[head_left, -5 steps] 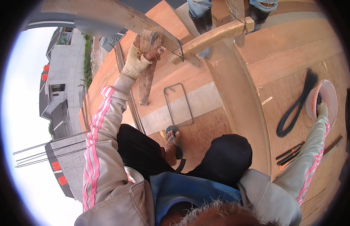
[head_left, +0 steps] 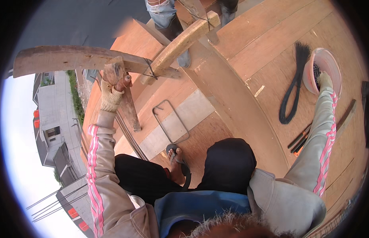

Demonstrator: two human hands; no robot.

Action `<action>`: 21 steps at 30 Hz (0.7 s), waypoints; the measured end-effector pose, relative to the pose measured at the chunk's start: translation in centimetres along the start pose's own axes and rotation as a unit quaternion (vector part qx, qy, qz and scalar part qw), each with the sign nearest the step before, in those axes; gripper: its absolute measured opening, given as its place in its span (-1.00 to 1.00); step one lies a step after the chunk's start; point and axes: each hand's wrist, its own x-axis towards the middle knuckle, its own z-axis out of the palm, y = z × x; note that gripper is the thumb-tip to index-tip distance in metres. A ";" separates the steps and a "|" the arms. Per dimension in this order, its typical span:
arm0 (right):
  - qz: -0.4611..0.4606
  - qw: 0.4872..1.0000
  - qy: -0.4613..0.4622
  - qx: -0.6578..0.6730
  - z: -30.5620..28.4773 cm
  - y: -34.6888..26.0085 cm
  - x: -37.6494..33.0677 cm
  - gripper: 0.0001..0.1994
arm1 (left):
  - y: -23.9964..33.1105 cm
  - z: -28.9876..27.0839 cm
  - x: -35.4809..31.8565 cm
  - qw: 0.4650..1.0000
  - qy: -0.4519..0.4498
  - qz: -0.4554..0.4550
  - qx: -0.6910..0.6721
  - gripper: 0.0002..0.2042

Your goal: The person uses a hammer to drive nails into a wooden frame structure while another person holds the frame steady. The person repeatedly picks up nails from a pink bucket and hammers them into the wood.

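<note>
The left hand (head_left: 113,89), in a coarse knitted glove, is clenched round the top of an upright wooden post (head_left: 127,104), a rough, weathered piece standing at the edge of the plywood deck (head_left: 263,51). Just above the fist, a long curved plank (head_left: 73,57) (grey and worn, bowed by the lens) is crossed by a paler squared beam (head_left: 184,39), and the two are lashed together with thin dark wire (head_left: 149,70) where they meet.

The right hand (head_left: 324,80), also gloved, is laid inside a shallow round pink bowl (head_left: 329,59) set on the deck; whether anything is grasped there cannot be told, since the fingers are hidden among dark bits in the bowl. Just beside the bowl a bundle of black wire ties (head_left: 293,87) is seen, fanned at the top and looped lower down. Near the right sleeve some slim dark tools with an orange tip (head_left: 298,143) are laid flat.

A bent rectangular loop of steel rod (head_left: 170,123) is lying on the reddish-brown boards between the post and a sandalled foot (head_left: 177,160). Both sleeves are beige with pink and white stripes.

At the upper edge the legs of another person (head_left: 168,20) in torn jeans are seen beside the beam. Far below the deck edge, buildings (head_left: 49,119) are visible.
</note>
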 end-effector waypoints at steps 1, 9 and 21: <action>0.107 0.993 0.034 0.023 -2.2 0.5 0.0 -0.59 | -4.3 -1.5 0.3 1.000 -0.013 -0.011 -0.003 -0.64; 0.053 0.997 0.039 -0.030 -3.5 17.0 0.3 -0.61 | -0.7 4.4 4.1 0.998 -0.052 0.014 -0.023 -0.51; 0.019 0.996 -0.018 -0.085 1.1 12.9 5.6 -0.49 | -0.2 1.6 1.2 0.995 -0.017 -0.001 0.103 -0.38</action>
